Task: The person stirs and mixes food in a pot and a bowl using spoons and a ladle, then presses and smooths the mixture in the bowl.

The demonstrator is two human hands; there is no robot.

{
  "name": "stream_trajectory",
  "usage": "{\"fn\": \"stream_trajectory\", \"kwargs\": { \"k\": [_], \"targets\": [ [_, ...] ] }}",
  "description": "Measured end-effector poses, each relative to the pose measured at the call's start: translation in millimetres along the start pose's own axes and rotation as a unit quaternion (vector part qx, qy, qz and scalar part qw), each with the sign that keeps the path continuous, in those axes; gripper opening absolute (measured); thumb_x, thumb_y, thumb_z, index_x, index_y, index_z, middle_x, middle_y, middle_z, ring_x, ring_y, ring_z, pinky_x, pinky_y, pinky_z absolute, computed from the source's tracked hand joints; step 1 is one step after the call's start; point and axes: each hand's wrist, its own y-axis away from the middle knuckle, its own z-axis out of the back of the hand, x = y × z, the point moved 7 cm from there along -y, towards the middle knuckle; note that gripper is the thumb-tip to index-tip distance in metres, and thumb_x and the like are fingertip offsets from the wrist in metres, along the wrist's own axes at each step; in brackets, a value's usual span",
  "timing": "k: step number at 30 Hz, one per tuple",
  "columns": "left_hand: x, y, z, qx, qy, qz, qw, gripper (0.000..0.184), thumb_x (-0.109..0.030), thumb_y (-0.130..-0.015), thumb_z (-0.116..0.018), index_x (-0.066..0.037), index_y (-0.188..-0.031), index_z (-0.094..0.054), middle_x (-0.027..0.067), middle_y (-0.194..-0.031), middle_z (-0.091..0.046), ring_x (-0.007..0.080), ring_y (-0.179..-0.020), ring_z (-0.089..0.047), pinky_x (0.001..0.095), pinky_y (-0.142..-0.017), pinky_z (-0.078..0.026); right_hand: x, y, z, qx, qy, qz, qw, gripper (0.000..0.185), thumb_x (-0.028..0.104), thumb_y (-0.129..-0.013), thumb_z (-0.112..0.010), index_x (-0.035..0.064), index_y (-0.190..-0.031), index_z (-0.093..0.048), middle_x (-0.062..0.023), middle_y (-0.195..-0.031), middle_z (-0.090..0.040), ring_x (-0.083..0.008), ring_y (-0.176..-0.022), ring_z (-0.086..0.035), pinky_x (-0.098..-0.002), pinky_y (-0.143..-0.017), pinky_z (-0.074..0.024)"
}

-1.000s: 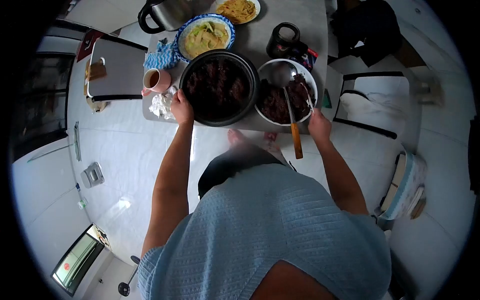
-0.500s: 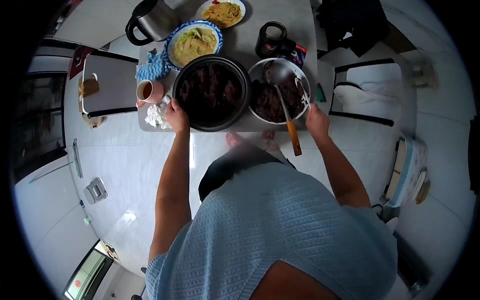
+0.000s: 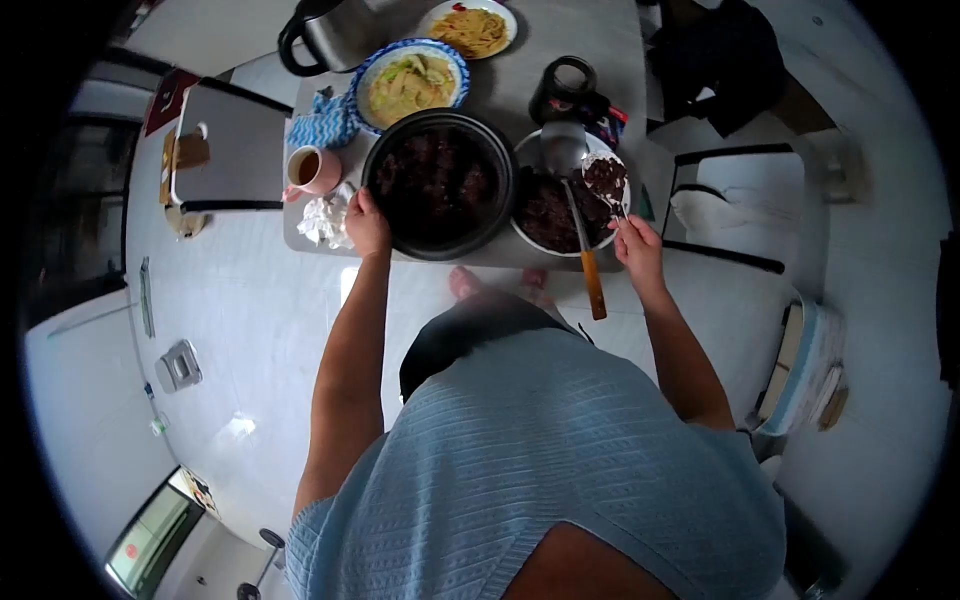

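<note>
My left hand [image 3: 368, 226] grips the near left rim of a round black pot [image 3: 508, 215], which holds dark reddish-brown, lumpy food [image 3: 435, 185]. In my right hand [image 3: 638, 245], the fingers pinch the handle of a white rice paddle [image 3: 621, 208]. A clump of the dark food covers the paddle's head, over the right side of a white bowl [image 3: 540, 245]. More of this food lies in the bowl. A metal ladle [image 3: 566, 150] with a wooden handle rests across the bowl, its handle sticking out over the table edge.
Left of the pot are a pink mug [image 3: 318, 172], crumpled tissue [image 3: 322, 222] and a blue-white cloth [image 3: 322, 127]. Behind stand a patterned bowl [image 3: 460, 75] of food, a plate [image 3: 510, 22] of yellow strips, a kettle [image 3: 340, 40] and a dark jar [image 3: 560, 92]. Chairs flank the table.
The paddle, seen edge-on before, has turned so its food-covered face shows. My left hand stays at the pot rim. The whole view has shifted slightly.
</note>
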Motion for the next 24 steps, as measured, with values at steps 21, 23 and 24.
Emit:
{"fn": "stream_trajectory", "kwargs": {
  "k": [21,23,24],
  "targets": [
    [17,-4,0,0.005,0.001,0.047,0.999,0.035,-0.032,-0.090,-0.050,-0.001,-0.100,-0.063,0.0221,-0.089,-0.064,0.0371,-0.084,-0.062,0.0394,-0.074,-0.047,98,-40,-303,0.214,0.708,0.589,0.325,0.009,0.010,-0.072,-0.056,0.0051,-0.073,-0.064,-0.0081,-0.074,-0.059,-0.0221,-0.074,-0.060,-0.0348,-0.061,-0.0484],
    [9,-1,3,0.006,0.001,0.061,0.998,0.036,-0.033,-0.089,-0.051,-0.001,-0.100,-0.063,0.0230,-0.089,-0.064,0.0375,-0.085,-0.062,0.0404,-0.075,-0.047,89,-44,-322,0.241,0.740,0.572,0.261,0.009,0.011,-0.070,-0.057,0.0054,-0.071,-0.064,-0.0073,-0.073,-0.058,-0.0223,-0.073,-0.060,-0.0349,-0.060,-0.0479],
    [13,-1,2,0.001,0.003,0.067,0.998,0.036,-0.033,-0.089,-0.051,-0.001,-0.100,-0.063,0.0230,-0.089,-0.064,0.0375,-0.085,-0.062,0.0404,-0.075,-0.047,79,-50,-328,0.261,0.767,0.551,0.198,0.009,0.012,-0.068,-0.057,0.0056,-0.070,-0.063,-0.0066,-0.072,-0.056,-0.0226,-0.072,-0.059,-0.0350,-0.059,-0.0475]
  ]
}}
